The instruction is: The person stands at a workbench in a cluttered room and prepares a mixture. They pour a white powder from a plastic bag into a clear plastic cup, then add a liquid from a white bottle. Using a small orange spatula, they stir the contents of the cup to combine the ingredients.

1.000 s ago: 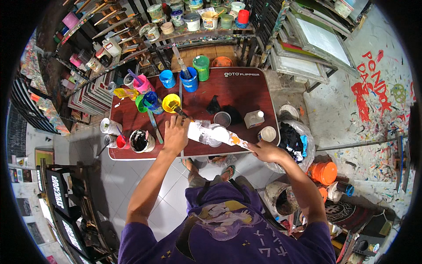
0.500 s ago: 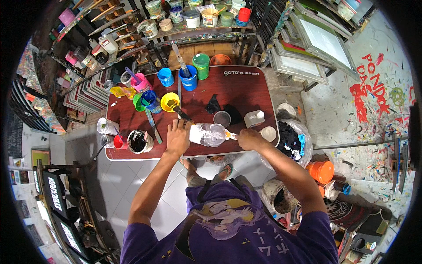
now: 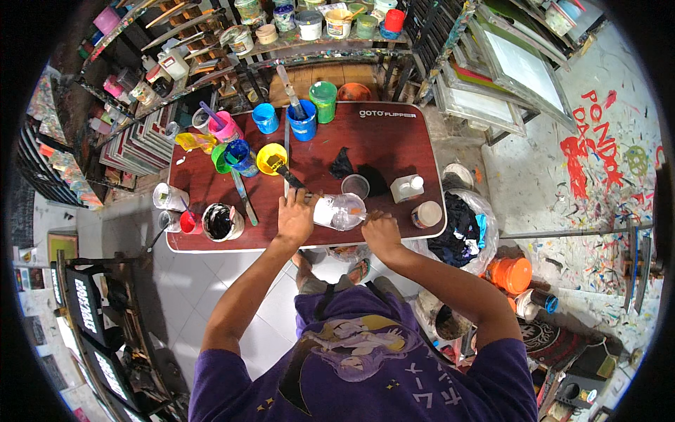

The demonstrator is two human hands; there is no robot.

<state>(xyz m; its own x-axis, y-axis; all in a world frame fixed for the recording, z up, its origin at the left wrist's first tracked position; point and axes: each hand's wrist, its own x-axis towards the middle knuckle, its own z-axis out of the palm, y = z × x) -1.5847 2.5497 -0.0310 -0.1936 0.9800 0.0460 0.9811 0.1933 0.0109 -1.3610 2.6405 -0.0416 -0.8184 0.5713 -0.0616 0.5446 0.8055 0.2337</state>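
Note:
My left hand point(image 3: 295, 216) grips a clear plastic container point(image 3: 347, 213) with a white label or white contents point(image 3: 324, 211) at its left end. The container lies tilted on its side, its mouth toward my right hand. My right hand point(image 3: 382, 233) is closed on a thin stirring stick, mostly hidden by my fingers, whose far end reaches into the container; a small orange spot shows there. Just past my left fingertips rests the dark handle of a brush point(image 3: 283, 171), which leans in a yellow cup point(image 3: 270, 159).
A dark red table point(image 3: 401, 141) bears blue cups point(image 3: 301, 126), a green cup point(image 3: 323, 105), a tub of black paint point(image 3: 223, 223), an empty-looking clear cup point(image 3: 356, 186), a white square bottle point(image 3: 407, 188) and a white jar point(image 3: 427, 214). A bag of dark cloths point(image 3: 455, 228) stands off the right edge.
My right hand has moved left, pushing the stick deeper into the container; its white-smeared part no longer shows. The container and my left hand have shifted slightly right.

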